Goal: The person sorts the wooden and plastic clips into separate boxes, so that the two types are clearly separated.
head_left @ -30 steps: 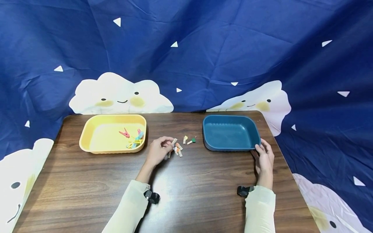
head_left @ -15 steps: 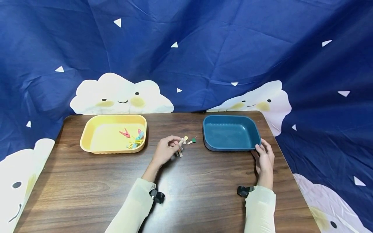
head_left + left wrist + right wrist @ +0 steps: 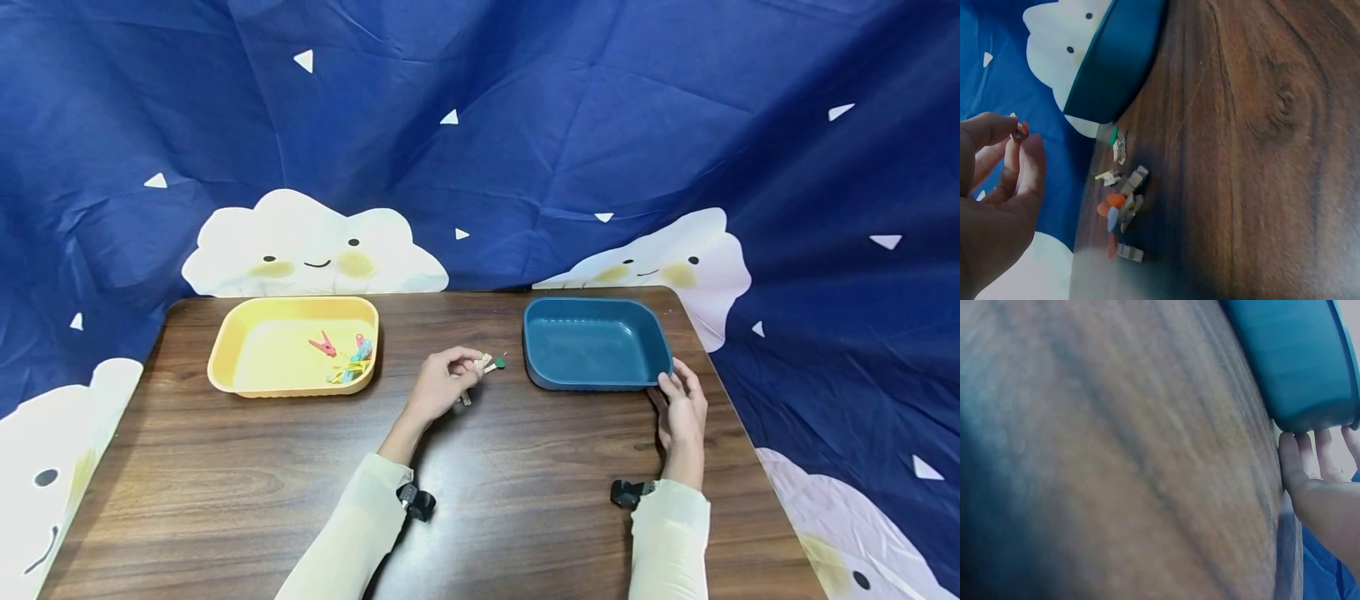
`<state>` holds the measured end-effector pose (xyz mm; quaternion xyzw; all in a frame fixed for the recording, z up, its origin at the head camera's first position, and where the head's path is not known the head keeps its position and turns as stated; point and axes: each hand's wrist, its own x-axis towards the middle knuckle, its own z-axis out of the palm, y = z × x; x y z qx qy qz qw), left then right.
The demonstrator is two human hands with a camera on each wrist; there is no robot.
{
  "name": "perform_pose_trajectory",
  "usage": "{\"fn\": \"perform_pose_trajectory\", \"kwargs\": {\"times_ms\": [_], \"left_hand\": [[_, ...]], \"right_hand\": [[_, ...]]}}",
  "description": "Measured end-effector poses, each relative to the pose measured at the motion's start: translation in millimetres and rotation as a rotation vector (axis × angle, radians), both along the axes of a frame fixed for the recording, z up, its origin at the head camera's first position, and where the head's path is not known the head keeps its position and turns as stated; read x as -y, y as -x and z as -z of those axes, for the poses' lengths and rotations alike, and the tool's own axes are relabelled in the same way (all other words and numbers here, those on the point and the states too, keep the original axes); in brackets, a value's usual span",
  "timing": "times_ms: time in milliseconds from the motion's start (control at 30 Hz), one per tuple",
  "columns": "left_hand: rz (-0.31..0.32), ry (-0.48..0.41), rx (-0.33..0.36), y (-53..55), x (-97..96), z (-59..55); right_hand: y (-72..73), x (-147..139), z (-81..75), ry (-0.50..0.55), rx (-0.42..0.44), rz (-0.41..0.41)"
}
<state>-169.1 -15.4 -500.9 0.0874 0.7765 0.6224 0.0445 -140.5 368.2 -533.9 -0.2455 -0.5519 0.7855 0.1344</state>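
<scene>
A small wooden clothespin (image 3: 1020, 132) with a bit of orange on it is pinched between the thumb and fingertips of my left hand (image 3: 441, 385), raised above the table's middle. Below it, several small wooden clothespins (image 3: 1129, 209) with orange, white and green ornaments lie loosely together, partly hidden by the hand in the head view. One clothespin with a green ornament (image 3: 499, 362) lies at their right end. My right hand (image 3: 682, 412) holds the near right corner of a blue bin (image 3: 588, 385), thumb at the front and fingers along the side. The bin's visible floor is bare.
To the left stands a yellow bin (image 3: 288, 390) with several plastic clothespins (image 3: 352, 365) in red, yellow and light blue at its right end. The brown wooden table (image 3: 225, 483) reaches back to a blue cloth (image 3: 495, 150) with clouds and white triangles.
My left hand has moved to the right, above the loose clothespins, with a wooden clothespin in its fingertips. The right hand has stayed at the blue bin's corner.
</scene>
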Motion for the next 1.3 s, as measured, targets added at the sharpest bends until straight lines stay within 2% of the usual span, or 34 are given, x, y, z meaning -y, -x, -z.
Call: {"fn": "perform_pose_trajectory", "kwargs": {"times_ms": [367,600,1100,1300], "left_hand": [[0.021,-0.063,0.02,5.2,-12.8,-2.0],[0.048,-0.06,0.046,7.6,-21.8,-7.7],[0.088,-0.091,0.026,16.4,-47.7,-8.2],[0.094,-0.092,0.062,17.9,-60.3,-6.1]], "right_hand": [[-0.3,-0.1,0.1,-0.019,0.012,-0.003],[-0.4,-0.6,1.9,-0.017,0.001,0.004],[1.4,-1.6,3.5,-0.021,-0.007,-0.001],[0.3,-1.3,4.0,-0.032,0.01,-0.001]]}}
